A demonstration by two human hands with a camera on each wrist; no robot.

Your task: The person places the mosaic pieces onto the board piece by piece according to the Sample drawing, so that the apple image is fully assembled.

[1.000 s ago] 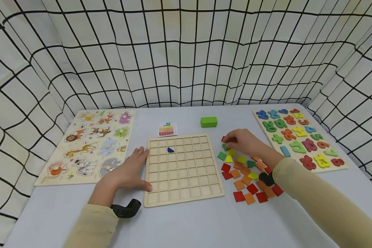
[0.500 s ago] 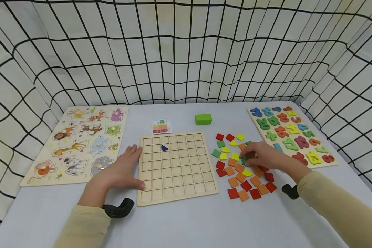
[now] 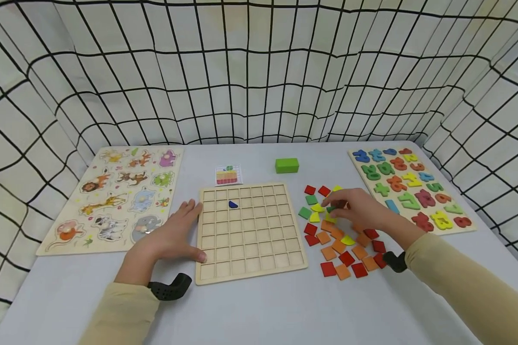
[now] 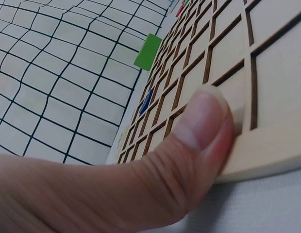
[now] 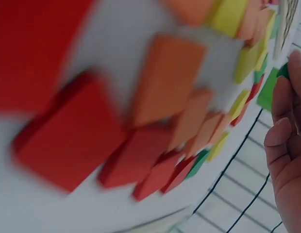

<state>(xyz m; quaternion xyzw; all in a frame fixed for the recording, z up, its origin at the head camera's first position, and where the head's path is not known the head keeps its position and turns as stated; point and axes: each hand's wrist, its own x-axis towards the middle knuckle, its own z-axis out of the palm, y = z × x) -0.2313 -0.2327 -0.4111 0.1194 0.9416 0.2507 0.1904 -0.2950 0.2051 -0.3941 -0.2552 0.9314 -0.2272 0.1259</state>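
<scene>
My right hand (image 3: 356, 208) is above the loose pieces, pinching a dark green piece (image 5: 284, 71) between thumb and fingertip. Below and around it lie red, orange, yellow and green pieces (image 3: 338, 247). The left hand (image 3: 172, 237) lies spread at the left side of a wooden grid board (image 3: 252, 235). Its thumb (image 4: 204, 121) rests on the board's edge in the left wrist view, while the other fingers reach along the side. One dark blue rounded piece (image 3: 233, 204) sits in the grid's upper left part.
Behind the board are a small pattern card (image 3: 229, 175) and a green block (image 3: 287, 166). An animal puzzle (image 3: 90, 230) stands at the left, a letter-and-number puzzle (image 3: 394, 196) at the right. Black netting (image 3: 259, 86) borders the table.
The right hand has gone from the far pieces toward the right of the pile, then back left a little with the dark green piece. The left hand stays on the board.
</scene>
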